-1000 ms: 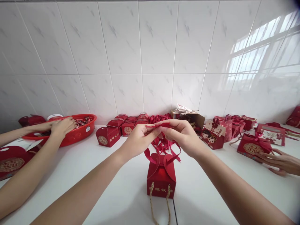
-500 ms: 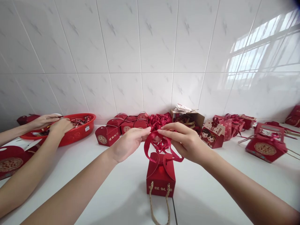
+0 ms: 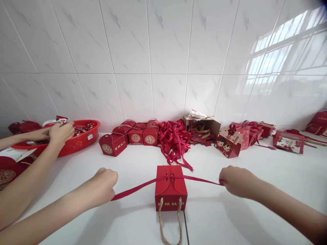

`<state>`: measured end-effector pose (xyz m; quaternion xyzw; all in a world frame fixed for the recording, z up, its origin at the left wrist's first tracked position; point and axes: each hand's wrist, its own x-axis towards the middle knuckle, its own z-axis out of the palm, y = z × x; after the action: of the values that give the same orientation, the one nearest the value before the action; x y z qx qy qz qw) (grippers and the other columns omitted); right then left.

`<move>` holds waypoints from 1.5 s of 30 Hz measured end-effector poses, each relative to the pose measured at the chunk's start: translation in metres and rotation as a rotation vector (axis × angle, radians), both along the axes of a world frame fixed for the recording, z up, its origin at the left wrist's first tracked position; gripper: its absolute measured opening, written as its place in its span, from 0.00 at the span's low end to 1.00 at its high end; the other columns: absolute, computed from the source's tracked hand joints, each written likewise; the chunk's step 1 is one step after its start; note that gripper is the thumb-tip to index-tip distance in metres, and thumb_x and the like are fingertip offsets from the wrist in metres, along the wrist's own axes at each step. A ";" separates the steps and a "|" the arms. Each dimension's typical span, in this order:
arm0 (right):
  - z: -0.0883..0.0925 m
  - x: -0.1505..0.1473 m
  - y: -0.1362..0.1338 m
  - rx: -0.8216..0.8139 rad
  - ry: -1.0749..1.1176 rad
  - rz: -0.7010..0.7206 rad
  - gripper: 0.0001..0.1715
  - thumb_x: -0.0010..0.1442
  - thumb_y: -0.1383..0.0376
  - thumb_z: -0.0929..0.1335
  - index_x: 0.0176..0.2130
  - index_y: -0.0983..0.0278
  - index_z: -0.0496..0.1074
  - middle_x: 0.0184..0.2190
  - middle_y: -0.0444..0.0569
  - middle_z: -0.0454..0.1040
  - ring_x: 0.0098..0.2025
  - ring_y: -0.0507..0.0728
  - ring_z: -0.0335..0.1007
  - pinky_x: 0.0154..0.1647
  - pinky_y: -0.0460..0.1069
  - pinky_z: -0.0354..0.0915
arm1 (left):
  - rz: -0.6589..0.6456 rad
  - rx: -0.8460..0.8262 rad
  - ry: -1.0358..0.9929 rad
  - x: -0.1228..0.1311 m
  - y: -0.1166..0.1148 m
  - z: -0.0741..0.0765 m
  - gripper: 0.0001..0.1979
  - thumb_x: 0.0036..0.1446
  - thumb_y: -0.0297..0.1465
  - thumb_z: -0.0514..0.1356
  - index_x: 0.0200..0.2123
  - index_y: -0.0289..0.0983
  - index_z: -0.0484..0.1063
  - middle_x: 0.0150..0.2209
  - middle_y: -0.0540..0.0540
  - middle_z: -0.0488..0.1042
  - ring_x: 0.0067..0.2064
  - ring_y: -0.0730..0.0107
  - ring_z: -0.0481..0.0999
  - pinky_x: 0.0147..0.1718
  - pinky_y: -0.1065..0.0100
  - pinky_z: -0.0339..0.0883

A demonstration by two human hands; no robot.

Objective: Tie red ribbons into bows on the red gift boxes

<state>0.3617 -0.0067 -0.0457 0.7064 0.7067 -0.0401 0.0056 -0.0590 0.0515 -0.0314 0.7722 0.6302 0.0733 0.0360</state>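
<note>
A small red gift box [image 3: 170, 194] stands upright on the white table in front of me, its rope handle [image 3: 161, 228] hanging toward me. A dark red ribbon [image 3: 138, 187] runs through slots in the box's top and crosses in a small knot at the middle. My left hand [image 3: 103, 187] is closed in a fist on the ribbon's left end, well out from the box. On the other side my right hand [image 3: 236, 182] grips the right end. Both ribbon tails stretch nearly straight from the knot, and neither hand touches the box.
Behind the box lies a heap of red ribbons [image 3: 175, 137]. Several red boxes [image 3: 113, 144] stand to its left, an open carton [image 3: 216, 127] to its right. A co-worker's hands [image 3: 60, 131] are over a red basin [image 3: 81, 144] of wrapped sweets. More gift boxes [image 3: 228, 143] are at right.
My hands have moved apart, left and right, from above the box. The ribbon loop has been drawn down into a flat knot on the box top. The co-worker's hands now hold a small packet.
</note>
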 end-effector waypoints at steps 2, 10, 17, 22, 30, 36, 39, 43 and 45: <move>-0.010 -0.010 0.002 0.036 0.028 0.060 0.13 0.55 0.72 0.63 0.31 0.62 0.77 0.31 0.56 0.76 0.31 0.64 0.72 0.28 0.53 0.59 | -0.128 0.019 -0.066 0.014 -0.006 -0.001 0.16 0.35 0.28 0.58 0.09 0.40 0.50 0.15 0.47 0.58 0.25 0.61 0.63 0.25 0.66 0.53; -0.007 -0.064 0.013 0.110 0.803 0.270 0.27 0.66 0.51 0.56 0.58 0.60 0.62 0.44 0.53 0.75 0.46 0.61 0.71 0.46 0.54 0.64 | -0.247 -0.145 -0.664 0.093 -0.018 0.005 0.13 0.53 0.43 0.58 0.29 0.39 0.65 0.34 0.48 0.70 0.37 0.64 0.69 0.35 0.68 0.62; -0.022 -0.093 0.008 -0.143 1.309 0.008 0.37 0.56 0.49 0.68 0.58 0.61 0.54 0.23 0.37 0.65 0.19 0.49 0.57 0.20 0.44 0.55 | -0.207 -0.407 -0.894 0.113 -0.019 -0.025 0.18 0.54 0.46 0.56 0.27 0.40 0.54 0.25 0.54 0.62 0.28 0.72 0.62 0.27 0.72 0.57; -0.010 -0.075 0.005 0.006 1.106 0.248 0.13 0.61 0.58 0.64 0.28 0.62 0.64 0.21 0.39 0.59 0.22 0.49 0.54 0.22 0.44 0.52 | -0.152 -0.443 -0.737 0.093 -0.011 -0.013 0.17 0.57 0.46 0.49 0.27 0.39 0.61 0.20 0.55 0.57 0.22 0.74 0.53 0.22 0.73 0.48; -0.021 -0.078 0.012 0.705 0.413 0.410 0.20 0.62 0.67 0.62 0.21 0.66 0.73 0.28 0.51 0.68 0.23 0.50 0.59 0.25 0.48 0.59 | -0.339 -0.866 -0.725 0.089 -0.005 0.019 0.07 0.44 0.34 0.63 0.22 0.35 0.74 0.19 0.51 0.66 0.20 0.78 0.54 0.19 0.73 0.41; -0.012 -0.099 0.016 0.808 0.806 0.550 0.10 0.58 0.70 0.67 0.27 0.63 0.75 0.27 0.47 0.69 0.26 0.50 0.64 0.23 0.43 0.62 | -0.353 -0.415 -0.934 0.120 -0.034 0.009 0.12 0.56 0.36 0.58 0.30 0.34 0.77 0.25 0.52 0.63 0.25 0.77 0.56 0.24 0.74 0.51; -0.014 -0.102 0.019 0.904 0.743 0.612 0.16 0.62 0.71 0.64 0.25 0.64 0.73 0.28 0.48 0.69 0.27 0.50 0.64 0.26 0.44 0.63 | -0.362 -0.209 -0.790 0.125 -0.040 -0.004 0.12 0.59 0.33 0.54 0.36 0.39 0.77 0.29 0.51 0.64 0.28 0.75 0.61 0.27 0.73 0.56; -0.017 -0.102 0.026 0.904 0.706 0.654 0.17 0.64 0.68 0.63 0.26 0.63 0.75 0.28 0.49 0.70 0.27 0.50 0.65 0.28 0.44 0.63 | -0.353 -0.040 -0.651 0.124 -0.039 -0.012 0.12 0.59 0.29 0.51 0.34 0.38 0.76 0.35 0.48 0.66 0.31 0.73 0.66 0.27 0.73 0.59; -0.015 -0.105 0.027 0.784 0.801 0.589 0.13 0.60 0.68 0.66 0.26 0.63 0.76 0.26 0.47 0.70 0.25 0.50 0.64 0.26 0.44 0.62 | -0.355 0.002 -0.617 0.125 -0.038 -0.014 0.12 0.59 0.27 0.50 0.32 0.37 0.74 0.38 0.47 0.67 0.32 0.73 0.68 0.27 0.73 0.61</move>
<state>0.2563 0.0206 -0.0605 0.3622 0.7809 -0.0364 -0.5076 0.0656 0.0131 -0.0459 0.8111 0.4458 0.2961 0.2361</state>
